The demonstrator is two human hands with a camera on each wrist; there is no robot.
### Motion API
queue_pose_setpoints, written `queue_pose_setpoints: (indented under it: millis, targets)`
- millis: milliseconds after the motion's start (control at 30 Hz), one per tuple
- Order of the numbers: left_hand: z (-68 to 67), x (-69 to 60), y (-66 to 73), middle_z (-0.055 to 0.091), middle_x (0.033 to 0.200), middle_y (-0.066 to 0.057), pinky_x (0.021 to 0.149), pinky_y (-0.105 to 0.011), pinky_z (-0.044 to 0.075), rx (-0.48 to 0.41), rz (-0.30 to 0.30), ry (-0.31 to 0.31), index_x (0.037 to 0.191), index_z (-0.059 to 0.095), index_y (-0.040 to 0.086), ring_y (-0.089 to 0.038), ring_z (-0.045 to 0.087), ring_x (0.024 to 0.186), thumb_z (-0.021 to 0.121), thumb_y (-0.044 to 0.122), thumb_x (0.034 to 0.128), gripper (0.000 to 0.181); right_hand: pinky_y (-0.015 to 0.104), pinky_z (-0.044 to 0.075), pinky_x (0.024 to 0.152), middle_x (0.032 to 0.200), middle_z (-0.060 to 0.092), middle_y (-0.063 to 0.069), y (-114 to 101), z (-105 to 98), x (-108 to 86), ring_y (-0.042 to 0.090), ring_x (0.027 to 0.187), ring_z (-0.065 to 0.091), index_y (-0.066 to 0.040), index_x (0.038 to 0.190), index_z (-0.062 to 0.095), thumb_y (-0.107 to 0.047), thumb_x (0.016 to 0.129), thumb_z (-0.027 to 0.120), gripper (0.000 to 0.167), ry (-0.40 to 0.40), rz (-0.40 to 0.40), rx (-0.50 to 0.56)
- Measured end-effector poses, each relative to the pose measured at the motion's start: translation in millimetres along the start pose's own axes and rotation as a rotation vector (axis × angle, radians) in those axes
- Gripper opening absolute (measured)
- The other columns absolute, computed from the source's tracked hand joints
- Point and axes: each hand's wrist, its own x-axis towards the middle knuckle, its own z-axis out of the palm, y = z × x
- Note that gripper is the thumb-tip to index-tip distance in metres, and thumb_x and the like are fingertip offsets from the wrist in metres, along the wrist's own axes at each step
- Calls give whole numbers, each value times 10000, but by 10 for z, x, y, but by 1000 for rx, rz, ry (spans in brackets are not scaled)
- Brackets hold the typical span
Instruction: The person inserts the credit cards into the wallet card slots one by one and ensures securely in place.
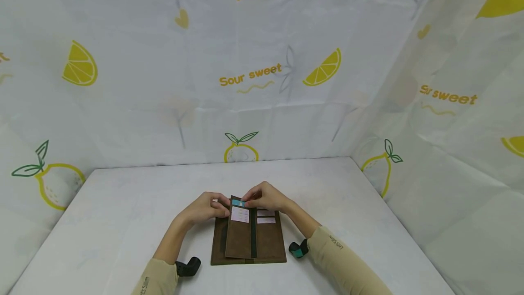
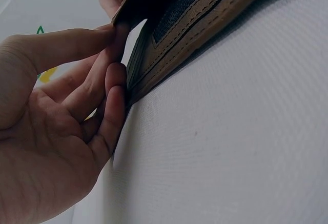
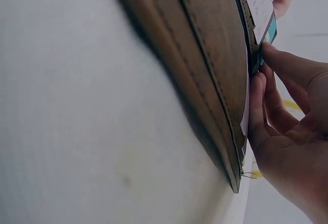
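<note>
A brown leather long wallet [image 1: 271, 241] lies spread open on the white table, its inner flap [image 1: 239, 240] standing over the left part. Pale printed cards [image 1: 239, 215] sit in the slots on both sides. My left hand [image 1: 206, 207] pinches the flap's upper left edge between thumb and forefinger; in the left wrist view that flap [image 2: 129, 4] is lifted off a mesh pocket [image 2: 187, 3]. At the flap's top, my right hand [image 1: 265, 196] pinches a teal card [image 1: 236, 203] by its right end. In the right wrist view, fingertips partly cover the teal card [image 3: 272, 29].
The white table [image 1: 135, 222] extends around the wallet on all sides. White lemon-print cloth [image 1: 155, 117] hangs behind and to the right. Black wrist devices [image 1: 188, 267] sit at both sleeve cuffs, near the wallet's lower corners.
</note>
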Motion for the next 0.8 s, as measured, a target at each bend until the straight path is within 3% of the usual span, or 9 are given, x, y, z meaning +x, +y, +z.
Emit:
queue_pose_setpoints:
  millis: [467, 700, 800]
  targets:
    - [-12, -5, 23, 829, 947, -74, 877, -259, 501, -2, 16, -18, 1210, 677, -68, -67, 697, 894, 727, 34, 948, 285, 199, 538, 839, 1182, 824, 174, 1, -21, -26, 70, 943, 686, -16, 1143, 830, -116, 1002, 767, 184, 34, 15, 4]
    - [-12, -28, 51, 803, 874, -141, 766, -215, 493, 93, 95, -19, 1123, 670, -122, -55, 639, 789, 740, 4, 915, 253, 195, 553, 870, 1153, 832, 155, -10, -40, -74, 75, 985, 733, -19, 1137, 829, -121, 1006, 769, 176, 72, -4, -24]
    - [2, -38, 68, 806, 868, -172, 745, -211, 496, 130, 96, -4, 1098, 678, -133, -44, 644, 769, 743, -4, 892, 252, 188, 561, 858, 1139, 832, 164, -6, -62, -112, 112, 979, 758, -13, 1128, 827, -112, 1007, 767, 167, 100, -3, -30]
